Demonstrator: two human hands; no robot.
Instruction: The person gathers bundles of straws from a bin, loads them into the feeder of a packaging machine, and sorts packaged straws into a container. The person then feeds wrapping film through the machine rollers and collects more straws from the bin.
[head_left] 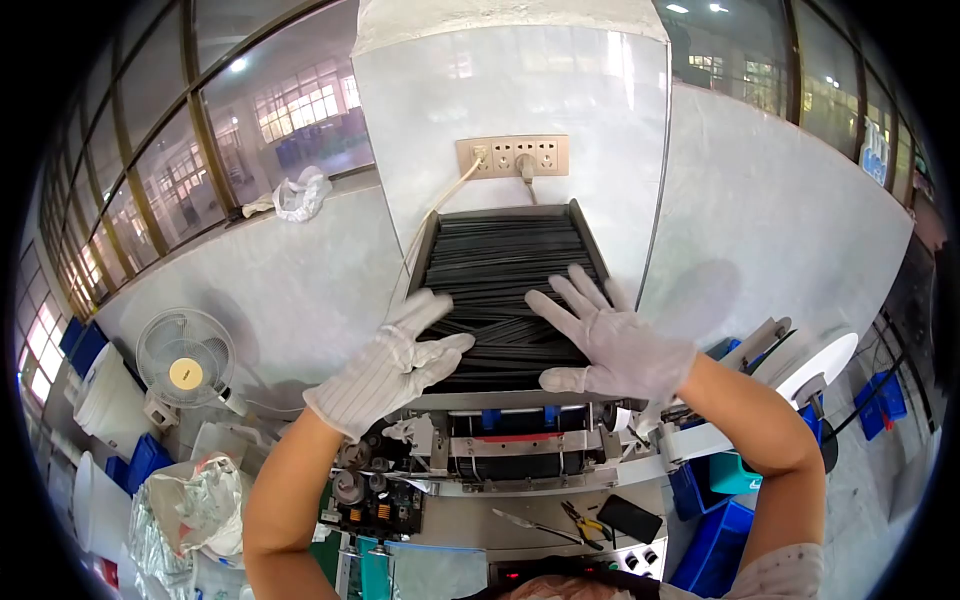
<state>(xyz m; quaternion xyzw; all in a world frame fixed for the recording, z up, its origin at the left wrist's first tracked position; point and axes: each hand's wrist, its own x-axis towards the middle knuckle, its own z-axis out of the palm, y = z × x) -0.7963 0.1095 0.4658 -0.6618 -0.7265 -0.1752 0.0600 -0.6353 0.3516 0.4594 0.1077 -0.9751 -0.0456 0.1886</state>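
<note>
A pile of long, thin black strips lies crosswise in a dark sloping tray. Several strips near the lower end sit askew. My left hand, in a white glove, reaches over the tray's left edge with its fingers stretched out above or on the strips. On the other side, my right hand, also gloved, spreads its fingers over the strips' right ends. Whether either hand presses on the strips, I cannot tell. Below the tray is a machine with metal bars and black rollers.
Pliers, tweezers and a black phone-like slab lie on the machine's front. A white reel stands at right, blue bins below it. A fan is at left. Sockets with cords are behind.
</note>
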